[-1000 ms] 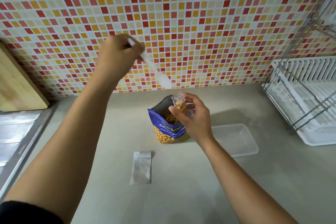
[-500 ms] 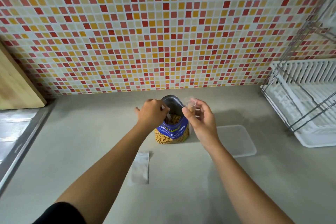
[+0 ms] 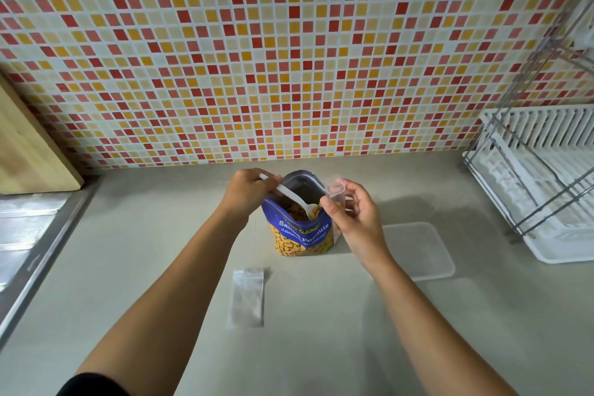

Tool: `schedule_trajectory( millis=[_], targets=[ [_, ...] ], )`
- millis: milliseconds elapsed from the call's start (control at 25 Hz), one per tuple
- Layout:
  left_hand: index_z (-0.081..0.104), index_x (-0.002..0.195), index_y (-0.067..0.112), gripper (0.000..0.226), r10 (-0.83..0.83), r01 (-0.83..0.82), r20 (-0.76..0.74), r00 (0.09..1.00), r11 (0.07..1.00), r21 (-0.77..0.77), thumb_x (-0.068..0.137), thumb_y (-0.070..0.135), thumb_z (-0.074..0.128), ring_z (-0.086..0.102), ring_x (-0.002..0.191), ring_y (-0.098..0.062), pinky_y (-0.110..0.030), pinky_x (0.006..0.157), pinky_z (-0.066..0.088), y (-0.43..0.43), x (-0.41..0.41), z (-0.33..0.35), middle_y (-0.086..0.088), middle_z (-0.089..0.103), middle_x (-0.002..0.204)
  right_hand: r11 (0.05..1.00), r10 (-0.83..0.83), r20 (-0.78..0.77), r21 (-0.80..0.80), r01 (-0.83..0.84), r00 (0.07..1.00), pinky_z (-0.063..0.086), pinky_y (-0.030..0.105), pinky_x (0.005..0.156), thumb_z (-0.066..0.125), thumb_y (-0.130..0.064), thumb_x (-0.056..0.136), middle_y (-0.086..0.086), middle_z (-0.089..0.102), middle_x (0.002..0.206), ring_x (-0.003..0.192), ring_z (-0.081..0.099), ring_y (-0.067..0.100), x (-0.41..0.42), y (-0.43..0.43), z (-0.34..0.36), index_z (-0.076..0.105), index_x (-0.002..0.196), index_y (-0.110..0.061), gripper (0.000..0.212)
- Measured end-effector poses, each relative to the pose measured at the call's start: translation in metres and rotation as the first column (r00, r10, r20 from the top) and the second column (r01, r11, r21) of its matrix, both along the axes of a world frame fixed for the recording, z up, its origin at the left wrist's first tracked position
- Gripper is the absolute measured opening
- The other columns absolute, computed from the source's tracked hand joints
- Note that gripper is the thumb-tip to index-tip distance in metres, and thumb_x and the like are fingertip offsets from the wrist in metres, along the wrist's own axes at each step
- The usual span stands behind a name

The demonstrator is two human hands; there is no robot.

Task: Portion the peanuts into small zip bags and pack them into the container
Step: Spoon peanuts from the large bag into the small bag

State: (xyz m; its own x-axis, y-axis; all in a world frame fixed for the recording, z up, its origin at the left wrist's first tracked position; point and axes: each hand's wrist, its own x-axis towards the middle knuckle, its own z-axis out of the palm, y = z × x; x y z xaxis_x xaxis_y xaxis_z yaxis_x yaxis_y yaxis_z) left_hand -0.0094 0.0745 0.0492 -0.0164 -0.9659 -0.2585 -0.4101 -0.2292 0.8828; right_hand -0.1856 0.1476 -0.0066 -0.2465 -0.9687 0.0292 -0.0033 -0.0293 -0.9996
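- Spoon (image 3: 289,194) — white plastic; your left hand (image 3: 247,193) grips its handle, the bowl dipped among the peanuts inside the open peanut bag (image 3: 300,233).
- Small zip bag (image 3: 336,190) — clear; your right hand (image 3: 356,215) pinches it upright, just beside the peanut bag's rim.
- Peanut bag: stands between your two hands.
- Container (image 3: 418,251): translucent, on the counter (image 3: 160,251), just right of your right hand.
- Spare zip bag (image 3: 247,297): flat on the counter, nearer you than your left hand.
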Motion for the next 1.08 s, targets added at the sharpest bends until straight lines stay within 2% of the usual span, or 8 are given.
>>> schedule_trajectory(
  millis=[160,400,520,680,800,920,1000,1080],
  targets=[
    [0.063,0.102,0.004,0.027,0.070,-0.065,-0.096,0.993,0.996,0.056,0.094,0.028,0.054,0.049,0.084,-0.011,-0.036,0.082,0.031,0.003,0.007,0.006,0.005,0.059,0.080,0.998,-0.059,-0.005,-0.026,0.059,0.998,0.055,0.038,0.085,0.073,-0.056,0.061,-0.003,0.066,0.108,0.101,0.064,0.017,-0.002,0.001,0.003,0.055,0.108,-0.039,0.052],
    [0.059,0.098,0.014,0.021,0.192,-0.154,-0.229,0.954,0.973,0.174,0.091,0.033,0.056,0.052,0.116,-0.019,-0.058,0.098,0.028,0.002,0.027,0.004,0.000,0.068,0.092,0.986,-0.148,-0.015,-0.080,0.146,0.989,0.050,0.018,0.068,0.075,-0.046,0.066,-0.008,0.066,0.100,0.090,0.062,0.012,-0.005,0.002,0.010,0.057,0.106,-0.036,0.045],
    [0.061,0.092,0.018,0.011,0.238,-0.198,-0.273,0.932,0.966,0.166,0.091,0.028,0.059,0.057,0.110,-0.017,-0.062,0.102,0.026,-0.001,0.037,0.015,0.004,0.067,0.085,0.982,-0.171,-0.172,-0.105,0.154,0.970,0.053,0.021,0.076,0.080,-0.040,0.068,-0.009,0.065,0.100,0.091,0.062,0.009,-0.004,0.005,0.013,0.058,0.110,-0.029,0.048],
    [0.060,0.089,0.020,0.008,0.235,-0.222,-0.304,0.923,0.972,0.077,0.088,0.027,0.062,0.060,0.103,-0.015,-0.062,0.102,0.031,-0.009,0.043,0.049,0.005,0.067,0.085,0.982,-0.178,-0.511,-0.153,0.114,0.841,0.055,0.027,0.070,0.077,-0.046,0.069,-0.012,0.060,0.097,0.084,0.059,0.008,0.004,0.002,0.016,0.059,0.114,-0.021,0.055],
    [0.061,0.089,0.018,0.011,0.150,-0.154,-0.213,0.966,0.988,-0.003,0.088,0.029,0.062,0.059,0.106,-0.016,-0.055,0.098,0.036,-0.009,0.037,0.073,0.003,0.069,0.087,0.978,-0.190,-0.558,-0.178,0.107,0.808,0.054,0.027,0.071,0.077,-0.048,0.068,-0.015,0.057,0.097,0.085,0.059,0.008,0.013,-0.001,0.021,0.059,0.113,-0.022,0.056],
    [0.063,0.085,0.014,0.016,0.024,-0.032,-0.049,0.999,0.986,-0.165,0.092,0.027,0.056,0.057,0.088,-0.012,-0.028,0.075,0.041,-0.001,0.017,0.089,-0.003,0.068,0.094,0.978,-0.174,-0.544,-0.192,0.080,0.821,0.054,0.030,0.073,0.077,-0.050,0.067,-0.016,0.059,0.099,0.090,0.061,0.010,0.022,-0.003,0.025,0.059,0.111,-0.024,0.054],
    [0.064,0.088,0.012,0.018,-0.065,0.105,0.132,0.989,0.942,-0.318,0.093,0.025,0.054,0.055,0.070,-0.008,-0.018,0.058,0.038,0.009,0.002,0.097,-0.003,0.068,0.087,0.978,-0.174,-0.522,-0.187,0.087,0.835,0.054,0.032,0.073,0.076,-0.050,0.068,-0.015,0.060,0.099,0.088,0.061,0.010,0.026,-0.005,0.027,0.059,0.110,-0.026,0.052],
    [0.065,0.089,0.013,0.018,-0.126,0.283,0.361,0.924,0.861,-0.422,0.093,0.027,0.054,0.054,0.061,-0.009,-0.021,0.056,0.042,0.018,-0.009,0.101,-0.002,0.069,0.081,0.978,-0.181,-0.498,-0.179,0.104,0.848,0.055,0.033,0.074,0.075,-0.051,0.069,-0.014,0.062,0.100,0.088,0.062,0.010,0.027,-0.004,0.028,0.059,0.111,-0.027,0.051]
  ],
)
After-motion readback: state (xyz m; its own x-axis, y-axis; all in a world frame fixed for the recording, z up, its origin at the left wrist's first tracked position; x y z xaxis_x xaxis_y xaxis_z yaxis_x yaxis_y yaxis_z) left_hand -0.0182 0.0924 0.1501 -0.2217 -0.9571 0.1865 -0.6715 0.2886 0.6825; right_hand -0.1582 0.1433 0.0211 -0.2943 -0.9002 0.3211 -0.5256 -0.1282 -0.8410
